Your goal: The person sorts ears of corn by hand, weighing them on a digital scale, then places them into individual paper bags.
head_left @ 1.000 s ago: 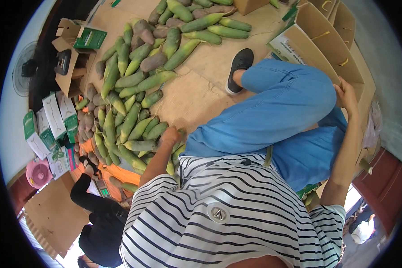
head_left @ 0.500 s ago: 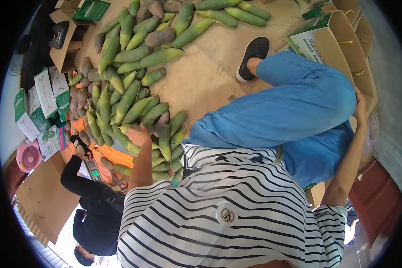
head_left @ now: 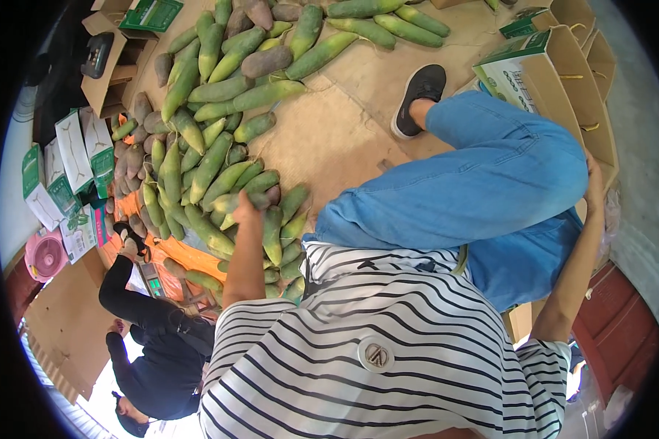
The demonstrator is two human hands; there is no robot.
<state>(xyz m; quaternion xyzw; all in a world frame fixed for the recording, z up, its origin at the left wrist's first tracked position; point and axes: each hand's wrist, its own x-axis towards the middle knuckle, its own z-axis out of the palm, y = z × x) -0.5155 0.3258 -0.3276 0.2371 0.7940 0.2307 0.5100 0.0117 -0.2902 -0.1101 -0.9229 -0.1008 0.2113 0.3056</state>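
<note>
A big heap of green radishes [head_left: 211, 167], long and pale green at one end, spreads over the left of the floor. My left hand [head_left: 247, 209] is in the near part of it, its fingers closed round a green radish [head_left: 227, 203] that lies across the others. The palm side and some of the fingers are hidden. On the right, my right hand [head_left: 594, 180] rests against the outer side of my bent knee [head_left: 564, 164], beside an open cardboard carton [head_left: 578, 80]. Its fingers are mostly hidden, so their grip does not show.
Brown-skinned tubers [head_left: 130, 161] lie left of the radishes, on orange sheeting [head_left: 190, 256]. White and green boxes [head_left: 73, 150] and a pink fan [head_left: 46, 254] stand at far left. A person in black [head_left: 161, 366] works at lower left near a small scale [head_left: 151, 282]. Cardboard [head_left: 329, 124] covers the floor.
My left hand has moved a little right and away from me over the heap, and a radish now shows tilted in its fingers. The person in black has shifted an arm. My right hand stays.
</note>
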